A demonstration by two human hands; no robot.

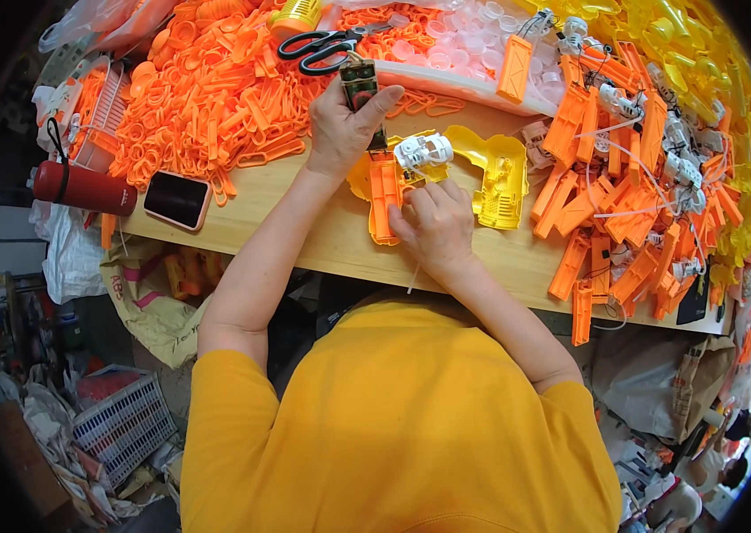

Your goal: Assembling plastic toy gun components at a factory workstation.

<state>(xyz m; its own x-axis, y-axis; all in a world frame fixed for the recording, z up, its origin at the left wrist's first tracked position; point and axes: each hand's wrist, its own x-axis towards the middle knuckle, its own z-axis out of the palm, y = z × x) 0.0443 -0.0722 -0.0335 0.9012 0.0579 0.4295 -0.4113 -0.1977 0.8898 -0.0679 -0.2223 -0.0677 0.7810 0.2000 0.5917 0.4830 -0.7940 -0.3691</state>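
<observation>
My left hand point(340, 129) is closed around a dark, upright tool point(359, 82) that looks like an electric screwdriver. Its lower end meets the top of an orange plastic housing point(384, 191) lying in a yellow shell half point(359, 178). My right hand point(440, 222) has its fingers curled at the housing's right side, gripping its edge; the fingertips are partly hidden. Just above those fingers sits a white gear unit point(423, 151) with dark wires. Another yellow shell half point(504, 182) rests hollow side up to the right.
Orange clips and spoons point(207, 98) are heaped at the left, near black-handled scissors point(327, 49). A phone point(177, 200) and red bottle point(84, 188) lie by the left edge. Wired orange housings point(633, 195) crowd the right, before yellow shells point(704, 53). Clear cups point(482, 40) fill a tray.
</observation>
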